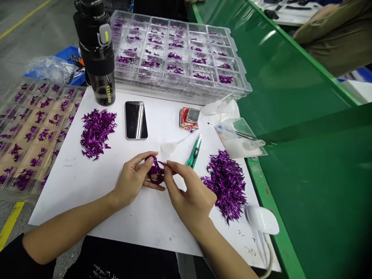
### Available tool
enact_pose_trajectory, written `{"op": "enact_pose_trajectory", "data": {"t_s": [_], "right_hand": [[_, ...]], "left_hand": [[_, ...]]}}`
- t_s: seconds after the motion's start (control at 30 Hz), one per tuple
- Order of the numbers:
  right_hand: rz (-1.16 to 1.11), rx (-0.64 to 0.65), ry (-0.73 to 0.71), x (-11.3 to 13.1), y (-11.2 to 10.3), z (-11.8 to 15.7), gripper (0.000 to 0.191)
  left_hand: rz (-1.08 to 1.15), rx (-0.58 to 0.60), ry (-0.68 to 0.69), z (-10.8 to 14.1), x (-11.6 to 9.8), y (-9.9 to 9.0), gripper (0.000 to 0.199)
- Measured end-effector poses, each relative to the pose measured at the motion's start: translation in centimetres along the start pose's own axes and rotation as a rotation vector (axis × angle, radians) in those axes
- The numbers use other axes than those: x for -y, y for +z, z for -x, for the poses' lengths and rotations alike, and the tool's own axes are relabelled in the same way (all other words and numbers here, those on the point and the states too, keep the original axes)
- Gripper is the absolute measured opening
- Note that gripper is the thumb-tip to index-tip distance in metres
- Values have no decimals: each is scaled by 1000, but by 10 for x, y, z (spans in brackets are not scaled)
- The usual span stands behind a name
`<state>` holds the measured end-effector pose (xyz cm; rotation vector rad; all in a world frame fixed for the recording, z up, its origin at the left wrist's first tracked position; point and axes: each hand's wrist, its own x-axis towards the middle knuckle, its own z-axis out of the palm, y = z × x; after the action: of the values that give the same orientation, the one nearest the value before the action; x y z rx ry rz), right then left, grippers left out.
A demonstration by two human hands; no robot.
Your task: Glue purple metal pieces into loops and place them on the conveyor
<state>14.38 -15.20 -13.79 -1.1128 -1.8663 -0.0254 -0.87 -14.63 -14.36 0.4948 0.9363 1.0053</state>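
Over the white table top (116, 217), my left hand (133, 176) pinches a purple ring-shaped metallic part (156, 179) between thumb and fingers. My right hand (188, 190) is closed in a pinch on a small pointed purple piece (161, 163), held against or very near the ring's right side; I cannot tell whether they touch. To the right of my right hand lies a heap of pointed purple pieces (228, 186). A second, smaller purple heap (97, 131) lies at the left. Just beyond my right hand rests a green utility knife (194, 151).
A black phone (136, 120), a dark bottle (99, 58) and a red box (186, 119) stand beyond my hands. Clear compartment trays (180, 83) are stacked behind, another compartment tray (31, 131) at left. A white mouse-shaped device (262, 219) sits by the green side wall (290, 135).
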Motion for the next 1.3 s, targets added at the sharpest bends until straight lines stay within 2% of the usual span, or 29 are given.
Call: {"op": "enact_pose_trajectory", "data": {"t_s": [0.1, 0.3, 0.37, 0.53, 0.7, 0.77, 0.83, 0.97, 1.03, 1.2, 1.3], "right_hand": [[-10, 22, -66, 0, 3, 0, 32], [-12, 52, -110, 0, 4, 3, 37], [-49, 59, -69, 3, 4, 4, 38], [-139, 170, 153, 11, 4, 7, 31], [-6, 95, 8, 11, 13, 14, 41], [46, 75, -4, 12, 18, 17, 39], [56, 80, 66, 16, 23, 18, 32], [-19, 110, 366, 30, 29, 17, 14], [-53, 81, 465, 37, 31, 16, 6], [-39, 36, 496, 42, 32, 20, 3], [-118, 81, 579, 35, 16, 29, 16]], "left_hand": [[0, 7, 3, 1, 0, 0, 41], [26, -23, 16, 1, -2, 3, 34], [42, -46, 25, 1, -2, 3, 32], [88, -90, 22, 4, -4, 4, 28], [100, -83, 43, 4, -2, 4, 26], [100, -84, 62, 4, -1, 4, 26], [97, -103, 91, 5, 1, 5, 25], [45, -112, 142, 7, 3, 5, 22], [-13, -100, 158, 8, 2, 3, 19], [-129, -58, 216, 11, 3, -3, 22], [-291, 16, 219, 21, 6, 1, 33]]}}
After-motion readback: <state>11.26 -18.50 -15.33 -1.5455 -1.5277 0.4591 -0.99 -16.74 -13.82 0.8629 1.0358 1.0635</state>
